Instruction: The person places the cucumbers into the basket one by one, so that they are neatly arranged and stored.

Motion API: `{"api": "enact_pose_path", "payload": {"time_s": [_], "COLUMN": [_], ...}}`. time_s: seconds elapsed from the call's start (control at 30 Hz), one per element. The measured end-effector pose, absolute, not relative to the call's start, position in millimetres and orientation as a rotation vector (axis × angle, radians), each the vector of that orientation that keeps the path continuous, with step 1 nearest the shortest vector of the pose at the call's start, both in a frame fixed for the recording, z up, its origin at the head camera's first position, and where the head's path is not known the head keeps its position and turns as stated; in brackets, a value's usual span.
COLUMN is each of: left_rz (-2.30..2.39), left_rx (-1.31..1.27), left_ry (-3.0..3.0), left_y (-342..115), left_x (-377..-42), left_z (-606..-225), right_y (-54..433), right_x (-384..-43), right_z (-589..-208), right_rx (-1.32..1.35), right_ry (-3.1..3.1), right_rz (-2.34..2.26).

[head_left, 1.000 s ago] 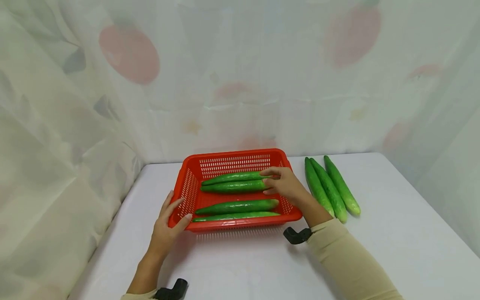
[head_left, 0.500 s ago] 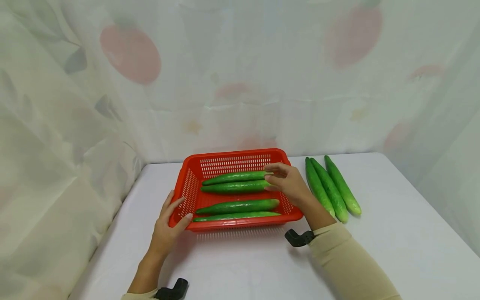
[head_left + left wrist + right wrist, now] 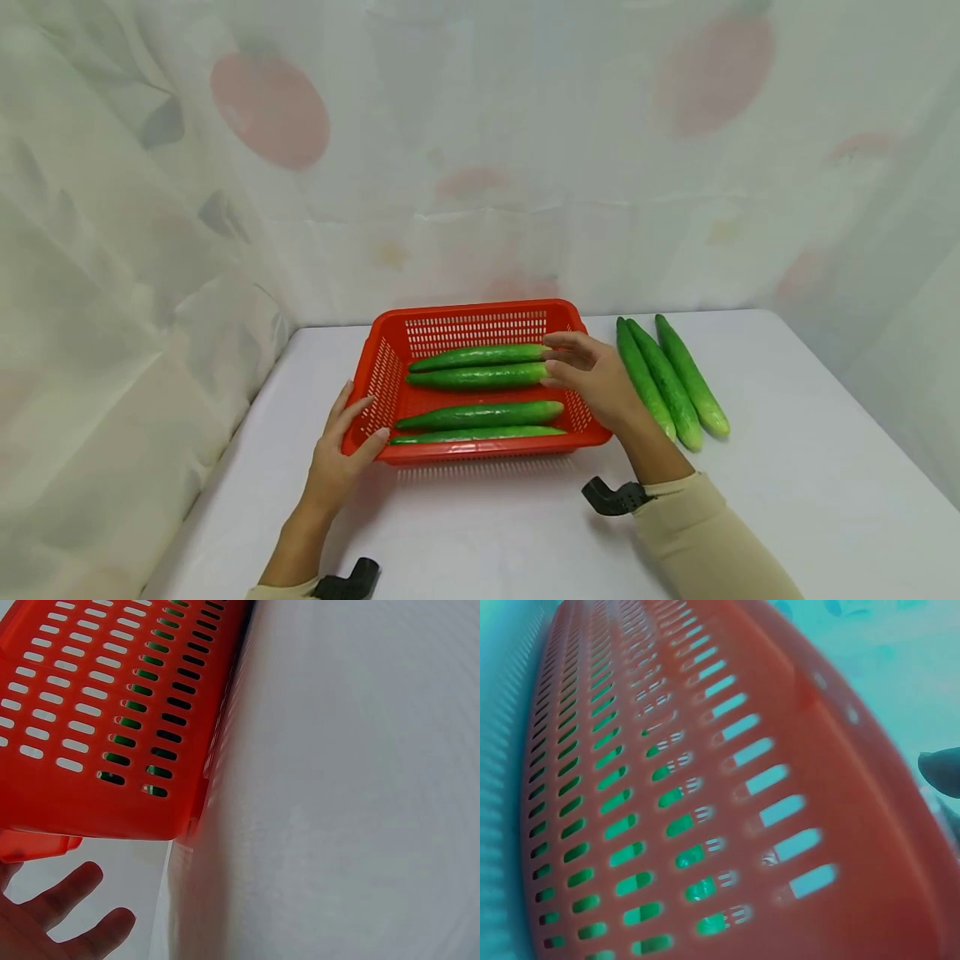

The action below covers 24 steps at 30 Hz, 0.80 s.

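Note:
A red perforated plastic basket (image 3: pixel 480 450) sits on the white table, its side wall (image 3: pixel 97 802) close up in the left wrist view. Two cucumbers (image 3: pixel 476 377) lie side by side toward its back and two more cucumbers (image 3: pixel 480 413) along its front. My left hand (image 3: pixel 333 467) is at the basket's front left corner, fingers spread over the rim and thumb by the front edge. Above the right end of the basket hovers my right hand (image 3: pixel 600 379), fingers loosely bent with nothing in them, covering the ends of the back cucumbers. One dark fingertip (image 3: pixel 943 772) shows beyond the rim in the right wrist view.
Right of the basket, three cucumbers (image 3: pixel 675 387) lie slanted on the white tabletop (image 3: pixel 480 533). A pale curtain with fruit prints (image 3: pixel 480 167) hangs behind the table and along its left side. Black wrist cameras (image 3: pixel 615 497) sit on both wrists.
My right hand has drawn slightly to the right, off the ends of the back cucumbers. The left hand stays at the basket's corner. The whole head view has shifted a little.

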<state>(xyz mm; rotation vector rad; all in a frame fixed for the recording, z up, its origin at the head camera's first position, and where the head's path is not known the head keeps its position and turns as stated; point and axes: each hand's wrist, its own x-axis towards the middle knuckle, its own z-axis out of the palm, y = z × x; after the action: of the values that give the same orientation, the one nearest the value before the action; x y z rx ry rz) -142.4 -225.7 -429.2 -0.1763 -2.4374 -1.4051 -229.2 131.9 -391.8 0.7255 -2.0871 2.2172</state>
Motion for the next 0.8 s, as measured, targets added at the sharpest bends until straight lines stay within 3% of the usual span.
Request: {"api": "enact_pose_path", "payload": {"time_s": [0.23,0.8], "left_rz": [-1.386,-1.404], "left_rx": [-0.170,-0.189], "left_ry": [-2.455,-2.428], "left_y": [-237,-236], "left_x": [-153,-152], "left_z": [-450,-449], "right_y": [140,169], "right_x": [-217,-206], "right_z": [-385,-369], "right_rx": [0.778,0.715], "right_ry": [-1.996,-1.959], "right_rz": [2.173,1.974]}}
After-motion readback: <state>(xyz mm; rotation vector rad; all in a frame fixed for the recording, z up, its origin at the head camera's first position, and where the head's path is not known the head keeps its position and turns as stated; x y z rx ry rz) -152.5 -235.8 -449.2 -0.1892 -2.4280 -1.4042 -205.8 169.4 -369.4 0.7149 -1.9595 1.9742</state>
